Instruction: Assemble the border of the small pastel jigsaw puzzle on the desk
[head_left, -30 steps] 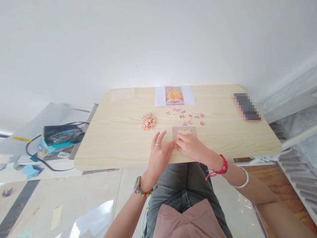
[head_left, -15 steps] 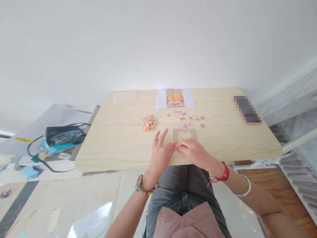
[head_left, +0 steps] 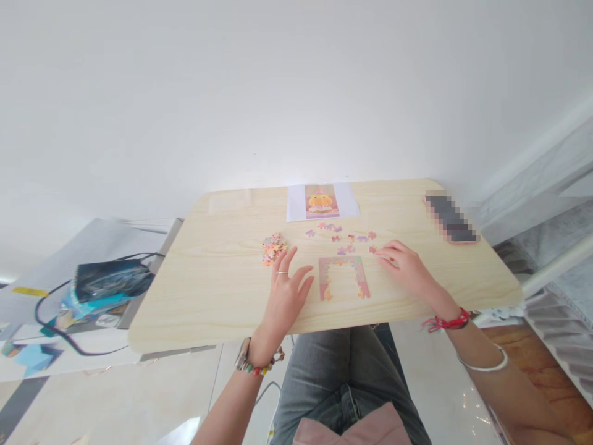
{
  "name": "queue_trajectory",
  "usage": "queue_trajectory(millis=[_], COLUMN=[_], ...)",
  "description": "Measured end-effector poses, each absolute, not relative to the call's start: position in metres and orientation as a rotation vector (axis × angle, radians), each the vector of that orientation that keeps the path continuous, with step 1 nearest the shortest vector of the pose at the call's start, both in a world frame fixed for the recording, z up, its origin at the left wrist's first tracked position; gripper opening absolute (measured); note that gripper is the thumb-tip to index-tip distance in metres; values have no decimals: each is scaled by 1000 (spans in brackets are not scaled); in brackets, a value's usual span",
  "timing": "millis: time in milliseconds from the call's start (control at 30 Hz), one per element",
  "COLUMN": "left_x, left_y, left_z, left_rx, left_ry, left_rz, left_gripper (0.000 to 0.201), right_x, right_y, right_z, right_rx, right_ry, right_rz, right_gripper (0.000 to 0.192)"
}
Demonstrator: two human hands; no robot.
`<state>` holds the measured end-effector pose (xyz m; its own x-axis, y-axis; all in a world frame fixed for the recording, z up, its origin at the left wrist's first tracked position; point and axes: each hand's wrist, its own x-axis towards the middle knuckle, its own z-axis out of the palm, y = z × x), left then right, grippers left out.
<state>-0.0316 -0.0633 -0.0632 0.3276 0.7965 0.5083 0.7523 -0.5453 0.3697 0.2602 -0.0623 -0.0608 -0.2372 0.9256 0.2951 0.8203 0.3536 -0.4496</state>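
Note:
A partly joined jigsaw puzzle (head_left: 323,278) lies flat near the table's front edge, its pieces forming three sides of a frame around bare tabletop. To its left hovers my left hand (head_left: 288,290), open and with fingers spread, holding nothing. Just beyond those fingertips sits a heap of mixed jigsaw pieces (head_left: 274,248). My right hand (head_left: 407,266) is right of the puzzle, thumb and fingers slightly apart. Its fingertips reach a single pink jigsaw piece (head_left: 372,250); whether they touch it I cannot tell. Several loose pink and purple pieces (head_left: 351,249) are scattered above the puzzle.
A printed picture of a yellow character (head_left: 321,201) lies at the table's back. A phone (head_left: 451,217), partly pixelated, rests at the right edge, and a clear flat sheet (head_left: 230,201) at the back left. Left of the table stands a dark bag (head_left: 111,281) among papers.
Both hands have left the puzzle's lower left area. My left hand moved left and opened; my right hand moved right to the loose pink piece. The view has shifted slightly.

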Motion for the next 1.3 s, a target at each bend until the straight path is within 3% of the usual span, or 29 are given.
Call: queue_trajectory(millis=[400,633,933,1133,1300], left_x=[-19,-23,-30,-30,-29], left_y=[-43,-41,-44,-45,-47], left_z=[-73,-82,-81,-79,-78], left_rx=[2567,2562,2557,2536,2527], left_ry=[1462,1444,1477,1468,1468], left_rz=[1013,1024,1041,1038,1042], left_gripper=[15,14,14,15,15], right_x=[268,245,234,242,235], right_y=[5,13,23,16,22], right_z=[-50,-48,-44,-45,-38], right_rx=[-1550,-1431,-1444,-1382,-1371], right_ry=[-2234,-2301,-2417,-2365,-2503], right_rz=[302,548,575,671,701], right_gripper=[18,20,13,23,15])
